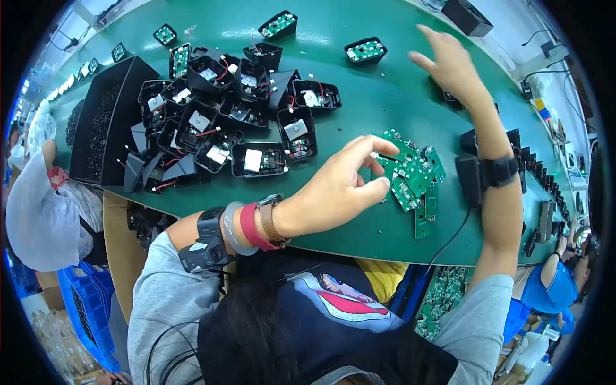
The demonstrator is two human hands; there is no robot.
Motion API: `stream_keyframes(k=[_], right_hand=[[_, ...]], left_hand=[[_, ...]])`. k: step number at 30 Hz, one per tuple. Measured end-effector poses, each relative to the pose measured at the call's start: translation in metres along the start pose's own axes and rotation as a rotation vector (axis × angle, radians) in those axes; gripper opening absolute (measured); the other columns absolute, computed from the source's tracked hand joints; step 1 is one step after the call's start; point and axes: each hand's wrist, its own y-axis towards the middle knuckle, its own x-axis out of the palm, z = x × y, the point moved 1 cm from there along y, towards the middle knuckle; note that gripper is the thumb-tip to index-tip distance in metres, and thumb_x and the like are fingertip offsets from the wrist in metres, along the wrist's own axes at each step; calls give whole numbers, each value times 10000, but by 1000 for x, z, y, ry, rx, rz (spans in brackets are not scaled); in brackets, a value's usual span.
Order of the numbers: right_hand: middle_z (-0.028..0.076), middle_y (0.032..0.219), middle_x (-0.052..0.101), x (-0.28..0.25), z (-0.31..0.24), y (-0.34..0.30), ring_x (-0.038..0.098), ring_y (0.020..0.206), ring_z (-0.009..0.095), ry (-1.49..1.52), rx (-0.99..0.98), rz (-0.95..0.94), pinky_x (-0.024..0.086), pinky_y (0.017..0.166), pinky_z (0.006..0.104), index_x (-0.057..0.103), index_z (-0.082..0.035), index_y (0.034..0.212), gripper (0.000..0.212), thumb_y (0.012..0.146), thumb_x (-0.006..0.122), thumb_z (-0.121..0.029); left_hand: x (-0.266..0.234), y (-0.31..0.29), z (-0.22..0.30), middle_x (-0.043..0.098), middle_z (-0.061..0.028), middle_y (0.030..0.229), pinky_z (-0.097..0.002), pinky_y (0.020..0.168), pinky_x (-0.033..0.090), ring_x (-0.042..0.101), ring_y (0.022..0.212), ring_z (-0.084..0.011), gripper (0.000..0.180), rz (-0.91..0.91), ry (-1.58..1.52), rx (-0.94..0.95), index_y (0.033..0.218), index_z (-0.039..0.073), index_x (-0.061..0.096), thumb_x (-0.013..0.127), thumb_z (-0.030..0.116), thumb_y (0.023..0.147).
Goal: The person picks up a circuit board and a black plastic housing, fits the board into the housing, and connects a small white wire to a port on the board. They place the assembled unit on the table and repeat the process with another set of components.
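Circuit boards [416,174] beside left hand [337,191], half-curled, gap showing; right hand [453,67] spread wide near black housing [367,61]

Long, glossy green worktable [359,96]

bin [120,128] left of clustered housings [303,141], circuit boards [414,172] right (all on table [350,119])

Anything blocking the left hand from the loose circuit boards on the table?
Nothing visible. The left hand is open beside the pile of green circuit boards, thumb and fingers toward its left edge. Whether they touch, I can't tell.
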Motion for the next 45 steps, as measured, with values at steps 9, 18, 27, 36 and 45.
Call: stream_keyframes(k=[9,18,27,36,45], right_hand=[[140,1147,545,8,25,-61,520,1112,306,118,143,-82,368,994,440,426,-97,1275,621,716,696,-67],[114,1223,544,-87,-97,-124,515,1154,248,602,-230,-151,386,984,372,478,-95,1286,667,664,680,36],[88,891,549,-27,-38,-166,497,675,166,357,230,-233,445,672,293,529,-40,1185,463,744,669,-24],[19,890,597,-39,-36,-154,535,744,45,952,406,299,423,598,184,579,4,1036,202,843,635,-17],[126,876,611,-37,-110,-123,643,763,289,620,-614,490,545,665,343,587,4,853,234,637,674,-11]], left_hand=[[12,10,-16,591,-59,971,-255,675,480,560,797,-97,277,-123,-204,-162,1102,-3,537,534,173,888],[-10,15,-19,551,-131,1187,-297,650,547,626,861,-206,584,-117,-874,-308,1333,49,396,354,493,956],[-6,17,-15,546,-112,1213,-296,730,487,578,923,-153,429,85,-675,-223,1342,72,383,463,204,941],[-2,14,-7,524,-99,1227,-335,709,497,587,937,-180,472,165,-563,-101,1407,124,268,393,253,971],[-5,18,-9,541,-27,1152,-421,820,464,529,1027,-164,601,70,-731,-181,1351,139,365,265,573,947]])
